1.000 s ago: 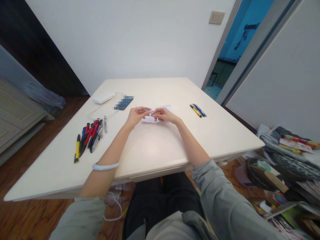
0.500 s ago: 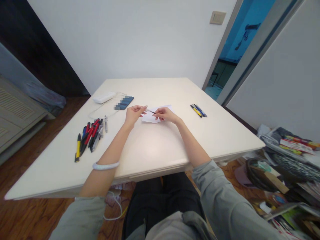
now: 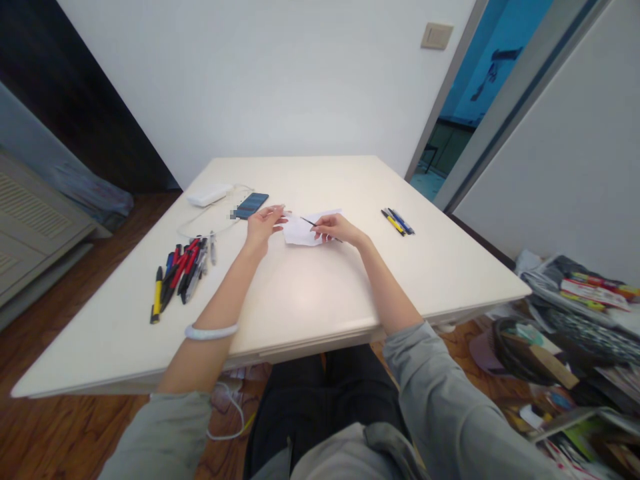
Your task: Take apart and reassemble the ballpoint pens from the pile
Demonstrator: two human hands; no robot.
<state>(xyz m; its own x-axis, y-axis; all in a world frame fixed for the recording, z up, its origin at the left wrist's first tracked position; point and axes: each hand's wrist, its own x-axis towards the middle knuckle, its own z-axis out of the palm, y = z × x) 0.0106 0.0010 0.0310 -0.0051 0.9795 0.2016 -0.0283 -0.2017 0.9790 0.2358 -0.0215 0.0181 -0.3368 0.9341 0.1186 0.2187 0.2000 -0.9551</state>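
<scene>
My right hand pinches a thin dark pen refill. One end points up-left past the fingers, and the other shows at the lower right. To its left, my left hand has its fingers closed around what looks like a clear pen barrel, mostly hidden by the fingers. A gap separates the refill from that barrel. Beneath and between both hands lies a creased white sheet of paper on the white table.
Several pens, red, black, clear and yellow, lie piled at the left. A few more pens lie at the right. Behind my left hand are a phone and a white box with a cable.
My left hand has drawn away to the left and slightly up. The refill in my right hand has come apart from the pale piece in the left, and more of it shows.
</scene>
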